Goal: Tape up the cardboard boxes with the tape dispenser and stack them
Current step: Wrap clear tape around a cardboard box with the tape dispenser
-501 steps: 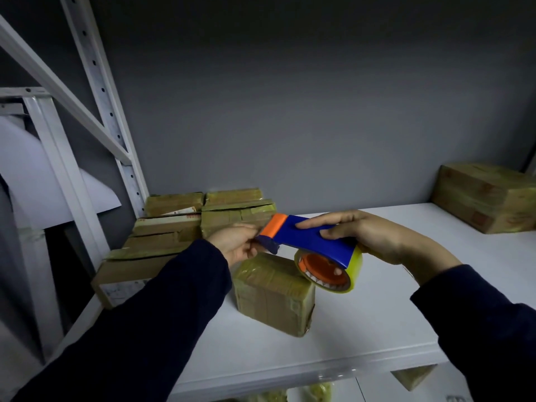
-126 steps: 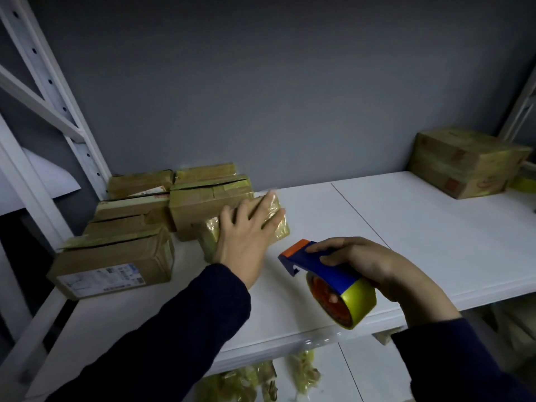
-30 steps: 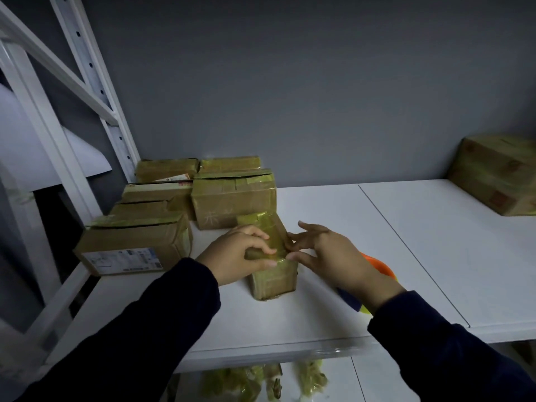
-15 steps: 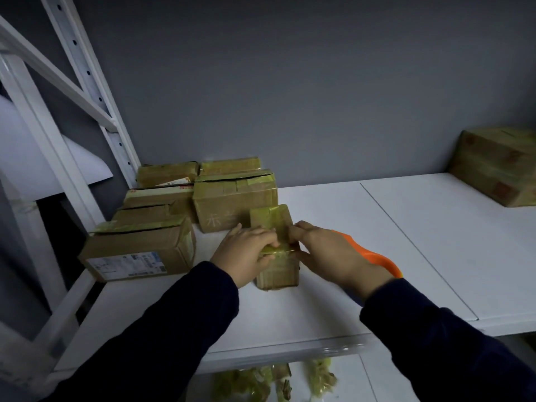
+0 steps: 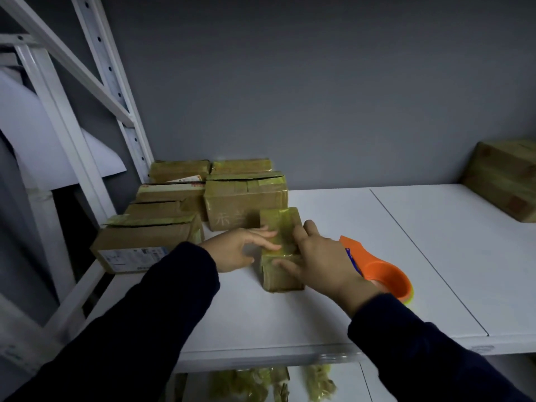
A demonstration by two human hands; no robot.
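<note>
A small cardboard box [image 5: 280, 227] wrapped in yellowish tape stands on the white shelf [image 5: 362, 245]. My left hand [image 5: 237, 248] lies against its left side with straight fingers reaching over the top. My right hand [image 5: 316, 259] presses on its right side and front, thumb across the front face. The orange and blue tape dispenser [image 5: 380, 271] lies on the shelf just right of my right hand, partly hidden by my wrist. Neither hand holds it.
Several taped cardboard boxes [image 5: 246, 198] are stacked at the back left by the white rack upright [image 5: 116, 91]. A larger box [image 5: 504, 178] sits at the far right. The shelf's front edge [image 5: 261, 358] runs below my arms; yellowish wrapped items show underneath.
The dispenser, held in my right hand seconds ago, now lies on the shelf. Both hands have come onto the small box, and my left fingers have straightened over its top.
</note>
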